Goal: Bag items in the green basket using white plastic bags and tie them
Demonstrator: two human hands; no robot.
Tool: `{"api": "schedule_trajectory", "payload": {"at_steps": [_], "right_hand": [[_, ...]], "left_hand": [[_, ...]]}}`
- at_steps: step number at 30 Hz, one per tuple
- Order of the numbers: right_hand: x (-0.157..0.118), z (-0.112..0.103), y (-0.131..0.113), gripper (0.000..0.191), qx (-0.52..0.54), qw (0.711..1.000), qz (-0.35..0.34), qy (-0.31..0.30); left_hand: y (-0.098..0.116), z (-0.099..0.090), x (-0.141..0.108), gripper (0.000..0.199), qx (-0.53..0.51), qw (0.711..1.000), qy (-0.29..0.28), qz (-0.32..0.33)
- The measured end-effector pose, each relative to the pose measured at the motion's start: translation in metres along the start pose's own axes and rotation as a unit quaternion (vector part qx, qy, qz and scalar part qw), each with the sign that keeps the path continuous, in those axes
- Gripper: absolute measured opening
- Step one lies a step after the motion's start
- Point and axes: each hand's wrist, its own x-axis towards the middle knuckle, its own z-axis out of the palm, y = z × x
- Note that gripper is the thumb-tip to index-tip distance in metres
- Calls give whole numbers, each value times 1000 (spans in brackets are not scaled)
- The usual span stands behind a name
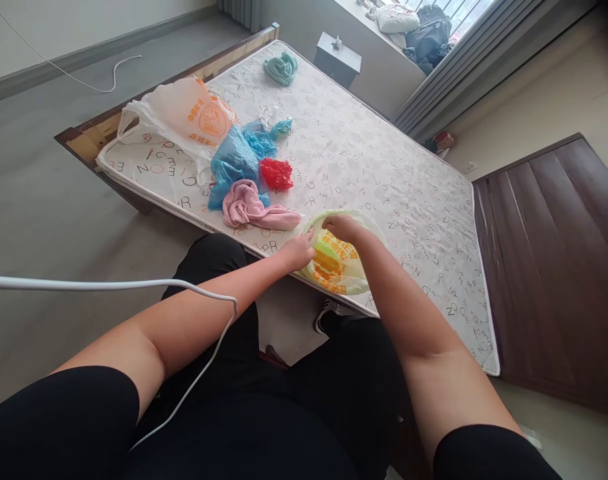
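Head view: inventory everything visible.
mattress: 1, white, centre
bed rail: 1, brown, left
headboard: 1, brown, right
printed bag: 1, yellowish, near edge
cloth: 1, pink, near edge
towel: 1, teal, top
plastic: unclear, blue, behind cloth
wrap: 1, red, beside plastic
large bag: 1, white, left
nightstand: 1, grey, top
curtains: 2, grey, top
pile: unclear, mixed, windowsill
cabling: unclear, white, left
sleeves: 2, black, bottom
left hand: 1, bag rim
right hand: 1, bag rim
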Motion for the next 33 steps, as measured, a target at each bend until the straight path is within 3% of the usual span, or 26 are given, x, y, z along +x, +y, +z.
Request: {"api": "schedule_trajectory", "payload": {"at_steps": [2,4,7,9,12,14,16,19,21,23,24,26,28,31,33], "right_hand": [[-5,-3,10,18,53,998,37,7],[-14,0,17,17,178,977,116,-8],[-29,16,17,25,410,877,247,-43],[-38,28,12,28,471,818,330,7],[-51,35,8,27,465,781,402,112],[-65,31,8,22,512,763,371,136],[-88,24,7,19,597,731,287,165],[-133,22,6,18,672,663,159,291],[-161,32,5,15,670,593,137,425],[-180,51,3,12,672,493,164,528],[-186,63,0,12,684,441,191,549],[-190,90,-15,13,740,355,256,511],[-188,117,-41,13,807,311,315,391],[-180,148,-88,7,855,316,311,268],[-173,160,-112,4,862,359,294,203]], "left_hand": [[0,1,1,79,-14,1000,-3,-7],[-1,3,2,82,-33,999,-8,-13],[-2,8,4,87,-65,998,-8,-23],[-4,11,6,89,-85,996,-4,-27],[-7,14,8,91,-107,994,-2,-29],[-7,13,8,92,-113,993,-7,-28],[-7,11,6,93,-114,993,-14,-27],[-7,7,3,90,-118,992,-25,-22],[-8,6,1,87,-121,992,-26,-9],[-10,8,1,83,-121,992,-20,13],[-11,10,2,81,-121,992,-15,25],[-14,14,3,77,-121,991,0,50],[-15,17,3,75,-122,990,15,72],[-13,18,2,74,-119,988,29,94],[-9,17,0,73,-112,988,40,97]]}}
